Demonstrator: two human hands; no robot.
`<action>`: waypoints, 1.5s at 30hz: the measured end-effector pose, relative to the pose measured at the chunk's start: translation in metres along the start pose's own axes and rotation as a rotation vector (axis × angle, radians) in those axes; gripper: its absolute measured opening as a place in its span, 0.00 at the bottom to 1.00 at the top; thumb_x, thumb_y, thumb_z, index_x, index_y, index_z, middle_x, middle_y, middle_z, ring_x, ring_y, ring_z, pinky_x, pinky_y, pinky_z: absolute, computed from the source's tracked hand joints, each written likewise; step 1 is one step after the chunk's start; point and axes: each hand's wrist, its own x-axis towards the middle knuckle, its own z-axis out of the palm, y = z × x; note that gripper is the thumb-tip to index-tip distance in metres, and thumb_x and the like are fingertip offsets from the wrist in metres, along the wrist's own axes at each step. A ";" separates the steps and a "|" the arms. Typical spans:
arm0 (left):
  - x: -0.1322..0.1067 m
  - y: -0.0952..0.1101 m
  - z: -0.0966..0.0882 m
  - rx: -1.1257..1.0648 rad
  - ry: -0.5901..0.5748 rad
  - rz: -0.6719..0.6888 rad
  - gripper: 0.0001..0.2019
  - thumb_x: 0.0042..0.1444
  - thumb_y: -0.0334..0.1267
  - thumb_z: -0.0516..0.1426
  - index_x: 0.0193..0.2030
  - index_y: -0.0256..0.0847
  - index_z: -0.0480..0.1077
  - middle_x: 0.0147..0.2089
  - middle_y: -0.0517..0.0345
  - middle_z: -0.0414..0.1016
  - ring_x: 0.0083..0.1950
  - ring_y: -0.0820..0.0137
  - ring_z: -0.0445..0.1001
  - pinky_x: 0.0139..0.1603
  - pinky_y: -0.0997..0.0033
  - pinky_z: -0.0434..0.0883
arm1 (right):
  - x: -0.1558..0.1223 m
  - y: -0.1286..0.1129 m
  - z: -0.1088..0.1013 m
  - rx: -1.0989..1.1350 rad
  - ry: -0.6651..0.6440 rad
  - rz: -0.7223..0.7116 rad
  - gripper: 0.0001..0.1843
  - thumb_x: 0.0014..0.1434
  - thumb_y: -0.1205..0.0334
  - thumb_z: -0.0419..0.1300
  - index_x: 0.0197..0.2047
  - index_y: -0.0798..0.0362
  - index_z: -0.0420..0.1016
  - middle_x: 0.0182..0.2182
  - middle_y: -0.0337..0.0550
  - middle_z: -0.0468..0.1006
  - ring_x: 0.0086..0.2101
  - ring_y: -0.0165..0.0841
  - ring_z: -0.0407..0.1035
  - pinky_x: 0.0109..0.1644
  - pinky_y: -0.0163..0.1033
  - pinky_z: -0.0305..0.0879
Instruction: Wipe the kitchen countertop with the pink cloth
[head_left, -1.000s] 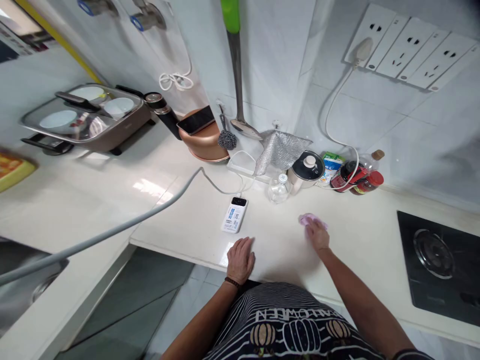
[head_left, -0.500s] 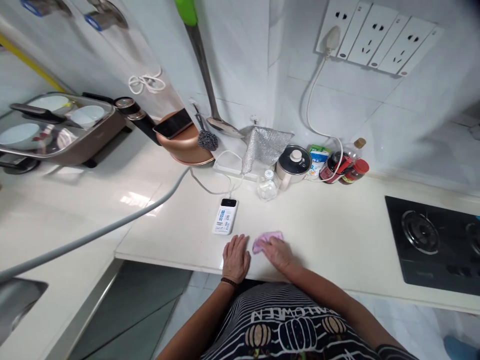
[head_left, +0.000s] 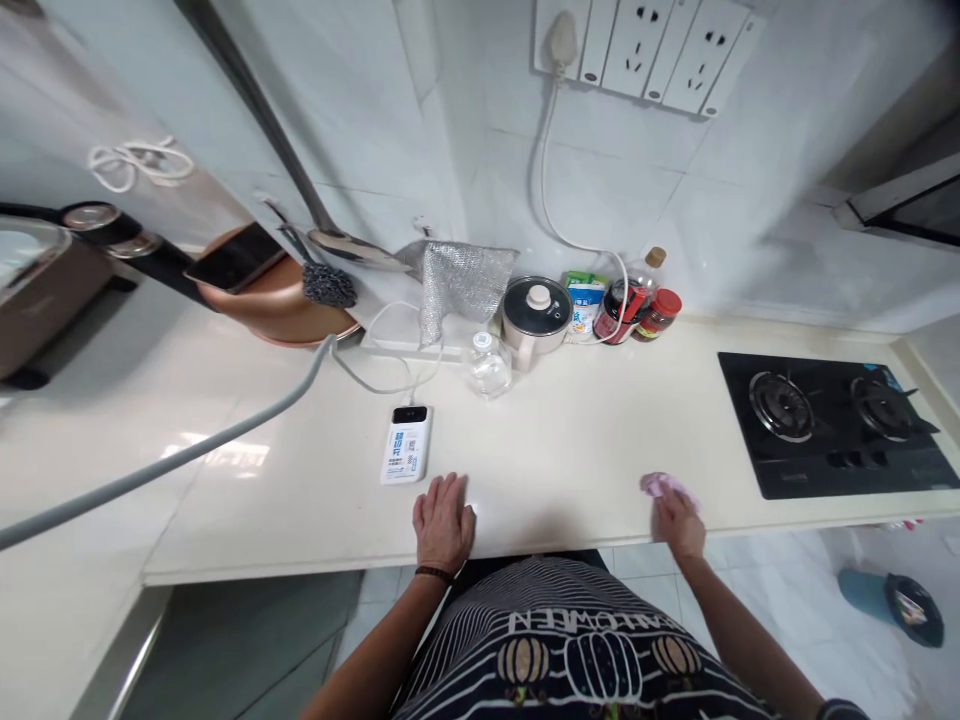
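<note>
Watching the right hand (head_left: 679,522): fingers closed over a pink cloth (head_left: 660,486), pressing it onto the countertop (head_left: 570,450) near the front edge, just left of the gas hob (head_left: 825,420). Left hand (head_left: 442,520) lies flat, fingers loosely spread, holding nothing, near the power bank (head_left: 407,444). I judge even pressure and overlapping strokes best for this wipe, steering wide of the power bank. Surface pale, glossy. Lidded pot (head_left: 535,312) and glass jar (head_left: 489,365) stand by the tiled wall, below the sockets (head_left: 645,40).

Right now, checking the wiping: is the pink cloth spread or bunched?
Bunched: the pink cloth pokes out crumpled from under the right hand.
</note>
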 end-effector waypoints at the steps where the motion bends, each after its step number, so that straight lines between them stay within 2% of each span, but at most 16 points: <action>1: 0.000 0.000 0.000 0.005 0.004 0.002 0.30 0.65 0.40 0.51 0.74 0.46 0.67 0.74 0.46 0.71 0.80 0.51 0.59 0.81 0.41 0.48 | 0.013 0.008 -0.006 -0.003 0.054 0.091 0.26 0.69 0.51 0.55 0.64 0.45 0.83 0.57 0.56 0.83 0.50 0.47 0.79 0.45 0.46 0.75; 3: 0.000 0.003 -0.001 0.013 0.006 0.014 0.29 0.65 0.40 0.51 0.72 0.45 0.69 0.74 0.45 0.71 0.80 0.51 0.59 0.81 0.40 0.48 | 0.037 0.008 -0.015 -0.013 0.144 0.235 0.29 0.69 0.49 0.53 0.66 0.49 0.81 0.56 0.60 0.82 0.48 0.49 0.78 0.44 0.48 0.74; 6: -0.001 0.010 0.001 0.016 -0.003 0.039 0.27 0.66 0.40 0.51 0.70 0.43 0.72 0.74 0.44 0.72 0.80 0.49 0.60 0.81 0.39 0.46 | 0.056 -0.029 -0.012 -0.036 0.173 0.275 0.30 0.71 0.52 0.52 0.69 0.51 0.77 0.57 0.61 0.81 0.46 0.46 0.78 0.45 0.45 0.72; 8: -0.001 0.015 0.004 0.005 -0.013 0.055 0.26 0.66 0.40 0.51 0.69 0.44 0.73 0.74 0.44 0.71 0.80 0.49 0.59 0.81 0.38 0.46 | 0.052 -0.076 0.001 -0.040 0.120 0.134 0.28 0.72 0.55 0.53 0.70 0.50 0.76 0.60 0.58 0.80 0.47 0.42 0.77 0.44 0.42 0.71; 12: -0.003 0.022 0.014 -0.020 -0.043 0.111 0.26 0.65 0.39 0.52 0.69 0.47 0.74 0.74 0.46 0.72 0.80 0.51 0.59 0.81 0.39 0.46 | 0.013 -0.185 0.043 -0.025 -0.103 -0.369 0.24 0.70 0.60 0.56 0.67 0.43 0.78 0.57 0.47 0.83 0.49 0.38 0.76 0.46 0.37 0.72; 15: -0.003 0.020 0.020 -0.004 -0.046 0.145 0.26 0.66 0.39 0.51 0.69 0.47 0.74 0.74 0.47 0.72 0.80 0.52 0.60 0.82 0.41 0.45 | -0.017 -0.236 0.067 -0.028 -0.190 -0.625 0.24 0.71 0.57 0.59 0.68 0.39 0.77 0.56 0.45 0.83 0.48 0.37 0.76 0.48 0.37 0.74; 17: -0.004 0.016 0.022 0.019 -0.037 0.153 0.26 0.67 0.38 0.51 0.69 0.45 0.73 0.74 0.46 0.72 0.80 0.53 0.60 0.82 0.41 0.45 | -0.018 -0.244 0.071 -0.036 -0.232 -0.691 0.24 0.71 0.56 0.59 0.69 0.38 0.76 0.56 0.45 0.83 0.48 0.36 0.77 0.50 0.36 0.75; 19: -0.005 0.013 0.024 0.040 -0.027 0.157 0.26 0.67 0.37 0.51 0.69 0.44 0.73 0.75 0.46 0.71 0.80 0.53 0.60 0.82 0.42 0.44 | -0.001 -0.231 0.065 -0.044 -0.238 -0.637 0.25 0.72 0.57 0.57 0.69 0.38 0.76 0.58 0.45 0.83 0.50 0.36 0.77 0.51 0.35 0.75; 26: -0.008 0.009 0.030 0.086 0.018 0.217 0.25 0.68 0.35 0.51 0.69 0.45 0.73 0.74 0.47 0.72 0.80 0.55 0.61 0.83 0.44 0.46 | 0.123 -0.110 -0.005 -0.051 -0.038 0.010 0.28 0.74 0.55 0.52 0.73 0.47 0.72 0.65 0.54 0.77 0.56 0.43 0.75 0.56 0.44 0.73; 29: -0.008 0.008 0.031 0.090 0.020 0.235 0.25 0.67 0.34 0.52 0.69 0.45 0.73 0.75 0.47 0.71 0.80 0.55 0.61 0.82 0.44 0.47 | 0.158 -0.084 -0.022 -0.075 -0.002 0.231 0.30 0.75 0.53 0.49 0.74 0.53 0.71 0.59 0.61 0.80 0.51 0.46 0.77 0.53 0.48 0.73; 31: -0.008 0.007 0.030 0.096 0.029 0.250 0.24 0.68 0.33 0.52 0.69 0.44 0.73 0.74 0.47 0.71 0.80 0.55 0.61 0.82 0.44 0.47 | 0.170 -0.094 -0.022 -0.083 0.018 0.292 0.31 0.75 0.52 0.47 0.74 0.54 0.70 0.56 0.62 0.81 0.48 0.46 0.77 0.50 0.49 0.72; 33: -0.008 0.007 0.030 0.108 0.048 0.267 0.24 0.68 0.34 0.52 0.68 0.43 0.74 0.74 0.47 0.72 0.80 0.55 0.61 0.82 0.44 0.48 | 0.171 -0.126 -0.011 -0.076 0.043 0.206 0.30 0.74 0.54 0.48 0.73 0.52 0.71 0.55 0.61 0.81 0.47 0.45 0.77 0.50 0.48 0.72; 35: -0.008 0.007 0.031 0.118 0.063 0.278 0.23 0.69 0.34 0.52 0.68 0.43 0.73 0.74 0.47 0.72 0.80 0.55 0.61 0.82 0.44 0.48 | 0.160 -0.174 0.005 -0.071 0.035 0.001 0.29 0.73 0.57 0.50 0.73 0.50 0.71 0.56 0.58 0.81 0.49 0.44 0.76 0.51 0.47 0.71; 40: -0.008 0.004 0.032 0.135 0.060 0.276 0.23 0.69 0.34 0.51 0.68 0.43 0.73 0.74 0.47 0.72 0.80 0.54 0.61 0.81 0.43 0.51 | 0.091 -0.282 0.048 -0.111 -0.209 -0.459 0.26 0.74 0.56 0.54 0.72 0.40 0.72 0.59 0.47 0.80 0.51 0.36 0.76 0.53 0.37 0.72; 42: -0.008 0.003 0.033 0.141 0.060 0.275 0.23 0.69 0.34 0.51 0.68 0.43 0.73 0.74 0.47 0.71 0.80 0.54 0.61 0.81 0.43 0.51 | 0.066 -0.298 0.058 -0.131 -0.294 -0.598 0.27 0.74 0.55 0.55 0.74 0.36 0.69 0.59 0.45 0.80 0.49 0.35 0.76 0.52 0.36 0.73; 45: -0.008 0.001 0.036 0.138 0.063 0.261 0.24 0.68 0.34 0.52 0.69 0.44 0.73 0.74 0.47 0.71 0.80 0.54 0.61 0.81 0.43 0.51 | 0.063 -0.289 0.058 -0.140 -0.319 -0.677 0.28 0.74 0.54 0.55 0.74 0.35 0.68 0.59 0.45 0.80 0.49 0.35 0.77 0.52 0.36 0.74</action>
